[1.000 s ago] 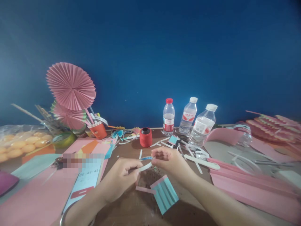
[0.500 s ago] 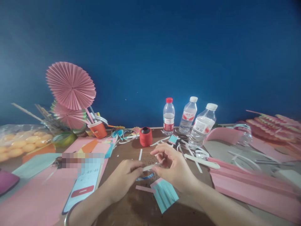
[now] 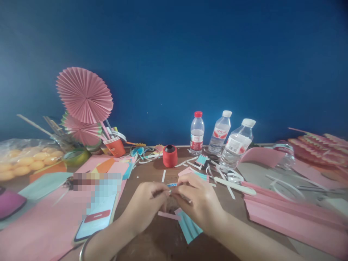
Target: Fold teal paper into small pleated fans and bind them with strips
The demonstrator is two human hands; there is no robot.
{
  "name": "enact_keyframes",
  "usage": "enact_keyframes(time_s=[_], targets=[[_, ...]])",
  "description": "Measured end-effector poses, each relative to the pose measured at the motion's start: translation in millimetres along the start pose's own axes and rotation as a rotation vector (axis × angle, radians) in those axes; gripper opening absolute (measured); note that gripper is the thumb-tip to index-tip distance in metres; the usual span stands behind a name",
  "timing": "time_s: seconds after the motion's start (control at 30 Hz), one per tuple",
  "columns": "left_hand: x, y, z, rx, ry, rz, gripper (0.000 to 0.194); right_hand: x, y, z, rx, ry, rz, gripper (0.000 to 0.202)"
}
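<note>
My left hand (image 3: 148, 204) and my right hand (image 3: 199, 203) meet over the brown board, fingertips nearly touching. Both pinch a narrow white strip, mostly hidden by the fingers; a pale end of the strip (image 3: 189, 200) peeks out under my right fingers. Just behind the fingertips shows a blue-and-white patterned band (image 3: 172, 185); whether it is held or lying, I cannot tell. A pleated light-blue paper piece (image 3: 189, 226) lies under my right hand, beside a thin pink strip (image 3: 167, 215). Behind my right knuckles rests another pink and blue paper piece (image 3: 205, 176).
A red roll (image 3: 170, 156) stands behind the hands. Three bottles, one red-capped (image 3: 197, 135), stand at the back right. A white cutter-like tool (image 3: 236, 186) lies right. Left are a phone (image 3: 95, 221), an orange cup of pens (image 3: 115, 146) and pink paper fans (image 3: 85, 96).
My hands have drawn closer together, and the white strip that showed between them is now mostly covered by fingers. My right hand has lowered, uncovering the paper piece behind it.
</note>
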State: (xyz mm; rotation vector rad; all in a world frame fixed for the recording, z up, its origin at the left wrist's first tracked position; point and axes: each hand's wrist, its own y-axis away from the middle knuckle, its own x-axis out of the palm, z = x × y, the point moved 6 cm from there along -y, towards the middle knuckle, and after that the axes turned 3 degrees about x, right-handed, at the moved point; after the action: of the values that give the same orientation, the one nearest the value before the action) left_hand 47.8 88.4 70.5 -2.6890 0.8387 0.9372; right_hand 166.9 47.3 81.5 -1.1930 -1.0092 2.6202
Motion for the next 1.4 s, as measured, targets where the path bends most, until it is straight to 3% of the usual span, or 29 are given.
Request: enact_keyframes(time_s=[0.1,0.2,0.3,0.37,0.47,0.57,0.63,0.7,0.8,0.83,1.03,1.23,1.4], targets=[[1.2,0,3,-0.053,0.148,0.014,0.031,-6,3,7,-0.101,0.048,-0.066,0.015],[-13.9,-4,4,-0.066,0.152,-0.019,0.032,-15,2,11,-0.130,-0.015,-0.085,0.017],[-44.6,-10,8,-0.033,0.000,-0.178,0.035,-29,-4,8,-0.069,-0.176,-0.130,0.017],[-51.1,-15,14,0.012,-0.168,-0.154,0.033,-35,-9,0,0.061,-0.277,-0.141,0.012],[-36.9,-21,32,0.047,-0.567,0.010,0.018,-33,-12,-15,0.280,-0.358,-0.109,0.013],[-22.7,-22,42,0.075,-0.925,0.008,0.010,-28,-11,-24,0.383,-0.376,-0.086,0.014],[-15.6,-21,35,0.121,-1.024,-0.050,0.014,-25,-10,-28,0.417,-0.376,-0.089,0.013],[-3.5,-18,24,0.163,-0.968,-0.010,0.017,-23,-8,-31,0.436,-0.402,-0.089,0.013],[31.9,-8,11,0.277,-0.788,0.293,0.019,-20,-8,-32,0.441,-0.472,-0.084,0.014],[40.0,-6,10,0.281,-0.780,0.328,0.019,-19,-8,-32,0.441,-0.493,-0.080,0.016],[59.6,-1,19,0.291,-0.902,0.314,0.023,-14,-9,-31,0.445,-0.605,-0.026,0.032],[64.5,0,17,0.377,-0.971,0.321,0.016,-9,-5,-43,0.561,-0.592,-0.014,0.009],[67.9,-1,18,0.415,-0.997,0.273,0.016,-6,-6,-46,0.586,-0.846,-0.050,0.008]])
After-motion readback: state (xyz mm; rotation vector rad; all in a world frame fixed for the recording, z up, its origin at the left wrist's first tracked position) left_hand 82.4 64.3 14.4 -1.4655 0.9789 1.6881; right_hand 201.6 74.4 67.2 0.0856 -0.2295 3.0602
